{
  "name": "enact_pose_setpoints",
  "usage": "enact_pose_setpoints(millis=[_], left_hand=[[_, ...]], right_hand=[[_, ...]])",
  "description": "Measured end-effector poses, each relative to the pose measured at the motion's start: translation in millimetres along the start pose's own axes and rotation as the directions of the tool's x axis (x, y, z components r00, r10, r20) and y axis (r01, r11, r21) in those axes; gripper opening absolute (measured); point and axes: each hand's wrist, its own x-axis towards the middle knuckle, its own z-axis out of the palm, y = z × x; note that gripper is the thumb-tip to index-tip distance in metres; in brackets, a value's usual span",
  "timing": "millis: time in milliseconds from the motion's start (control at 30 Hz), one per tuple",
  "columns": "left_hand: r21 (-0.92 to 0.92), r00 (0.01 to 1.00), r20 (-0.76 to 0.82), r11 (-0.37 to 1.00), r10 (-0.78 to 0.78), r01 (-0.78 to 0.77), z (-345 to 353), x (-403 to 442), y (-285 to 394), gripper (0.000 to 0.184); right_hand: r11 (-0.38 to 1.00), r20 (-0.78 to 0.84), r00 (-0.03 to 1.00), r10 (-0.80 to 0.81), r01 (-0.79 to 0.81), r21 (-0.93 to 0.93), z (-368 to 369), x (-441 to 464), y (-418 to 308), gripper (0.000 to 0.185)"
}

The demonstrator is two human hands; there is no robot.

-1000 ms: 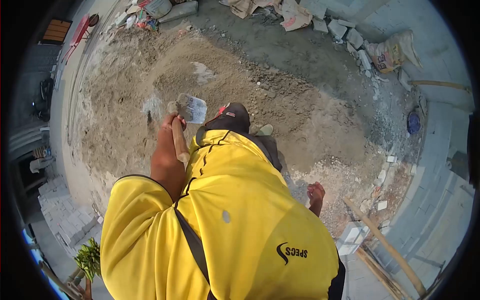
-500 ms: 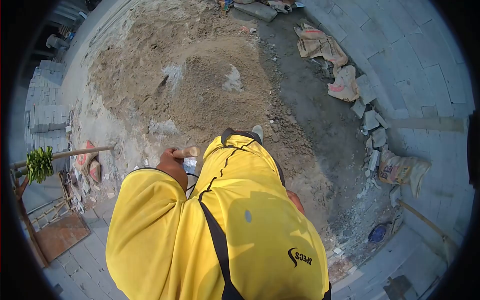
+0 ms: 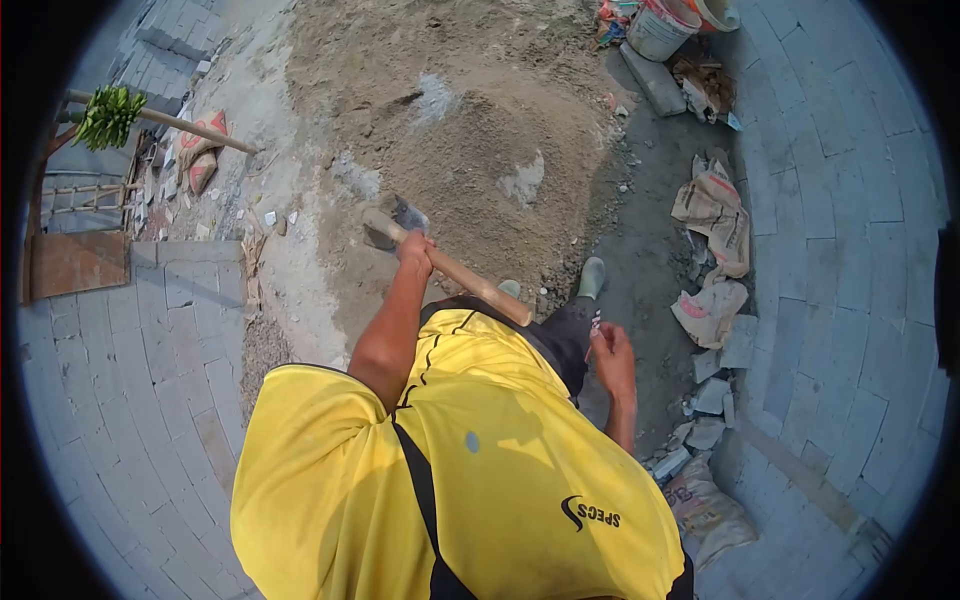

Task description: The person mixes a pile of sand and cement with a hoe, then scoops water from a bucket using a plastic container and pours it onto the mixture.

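Observation:
My left hand [image 3: 415, 252] is closed around the wooden handle of a hoe [image 3: 468, 282]. The handle slants across in front of my waist, its grey metal blade [image 3: 408, 216] at the far left end, over the ground by the sand heap [image 3: 470, 160]. On the other side of my body, my right hand [image 3: 614, 358] is off the hoe, beside my dark trousers, with its fingers curled together. A small pale and reddish detail shows at those fingertips; whether it is held is unclear.
Empty-looking sacks [image 3: 712, 215] and broken blocks [image 3: 712, 397] line the right-hand block wall [image 3: 830, 230]. A bucket [image 3: 662, 28] stands at the top right. Leftward are a pole [image 3: 190, 125] with green bananas [image 3: 108, 118] and filled sacks [image 3: 202, 150].
The view has turned, and the sand heap now sits further right. My left hand has come forward, bringing the hoe across my front. My right hand, mostly hidden before, now shows.

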Motion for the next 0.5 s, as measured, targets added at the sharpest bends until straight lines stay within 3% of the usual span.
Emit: enact_pose_setpoints(millis=[67, 133, 200, 300, 400, 500], left_hand=[[0.005, 0.995, 0.007, 0.995, 0.1, -0.1, 30, -26, -9, 0.02], [0.035, 0.98, 0.02, 0.979, 0.198, -0.198, 57, -58, -8, 0.018], [0.006, 0.956, 0.051, 0.957, 0.289, -0.29, 81, -87, 1, 0.016], [0.001, 0.863, 0.107, 0.868, 0.494, -0.497, 113, -131, 30, 0.012], [-0.059, 0.704, 0.235, 0.732, 0.671, -0.678, 149, -151, 76, 0.011], [-0.105, 0.644, 0.301, 0.695, 0.704, -0.711, 193, -151, 118, 0.012]], right_hand=[[0.955, 0.193, 0.95, -0.245, 0.27, -0.119, -9, 24, -62, 0.064], [0.766, 0.435, 0.806, -0.401, 0.556, -0.324, 7, 52, -84, 0.075], [0.749, 0.62, 0.732, -0.282, 0.572, -0.334, 27, 68, -96, 0.071], [0.79, 0.658, 0.69, -0.303, 0.568, -0.231, 48, 110, -80, 0.057], [0.776, 0.532, 0.66, -0.531, 0.631, -0.01, 75, 160, -87, 0.039], [0.845, 0.507, 0.732, -0.455, 0.535, -0.015, 113, 213, -123, 0.031]])
